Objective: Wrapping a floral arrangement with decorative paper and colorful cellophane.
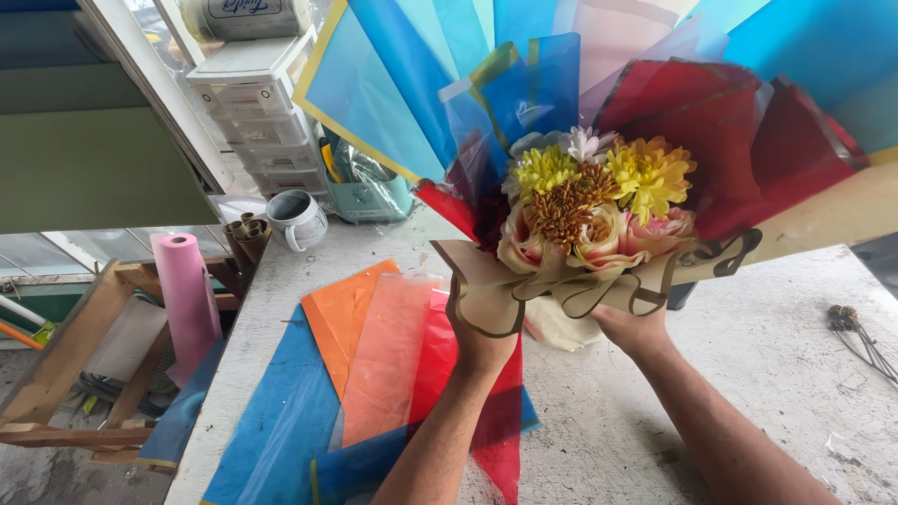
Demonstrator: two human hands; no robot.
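Both my hands hold up a flower bouquet (pixel 589 201) above a grey table (pixel 748 374). It has yellow and rust chrysanthemums, pink roses and a white bloom, wrapped in blue, red and beige sheets with a wavy dark-edged collar. My left hand (pixel 479 339) grips the wrap's lower left side from beneath. My right hand (pixel 633 329) grips the lower right side under the collar. The bouquet's stems are hidden behind the wrap and my hands.
Loose orange, pink, red and blue wrapping sheets (pixel 374 374) lie on the table's left part. A white mug (pixel 297 218), a teal tray (pixel 369 196) and white drawers (pixel 257 112) stand at the back. A pink paper roll (pixel 185 290) leans on a wooden rack. Dried stems (pixel 856 332) lie at right.
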